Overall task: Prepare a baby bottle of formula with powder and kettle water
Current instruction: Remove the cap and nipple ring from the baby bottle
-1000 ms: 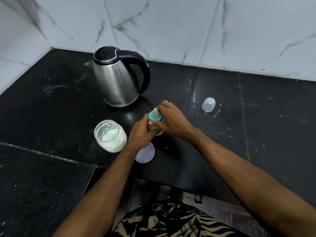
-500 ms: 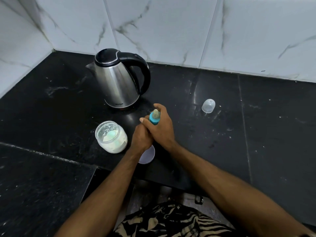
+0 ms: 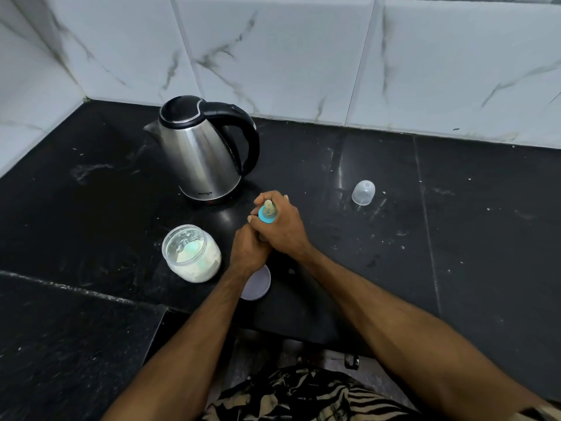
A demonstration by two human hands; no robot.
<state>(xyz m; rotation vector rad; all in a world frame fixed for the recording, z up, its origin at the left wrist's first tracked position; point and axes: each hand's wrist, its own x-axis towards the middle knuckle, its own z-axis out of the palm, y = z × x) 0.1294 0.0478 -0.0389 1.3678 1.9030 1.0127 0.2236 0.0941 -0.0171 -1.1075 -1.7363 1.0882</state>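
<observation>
A baby bottle [image 3: 267, 213] with a blue collar and pale teat stands on the black counter [image 3: 455, 238], its body hidden by my hands. My right hand [image 3: 280, 227] wraps its fingers round the blue collar at the top. My left hand [image 3: 247, 249] grips the bottle lower down, tucked under my right hand. A steel kettle [image 3: 202, 156] with a black lid and handle stands just behind to the left. An open glass jar of white powder [image 3: 192, 253], a pale green scoop inside, sits left of my left wrist.
The jar's round white lid [image 3: 258, 284] lies flat under my left wrist. A clear domed bottle cap [image 3: 363, 192] rests on the counter to the right. White marbled tiles close off the back and left. The counter's front edge steps down near my body.
My right hand has turned on the collar, its wrist swinging in toward my left hand. The left hand keeps its grip on the bottle body.
</observation>
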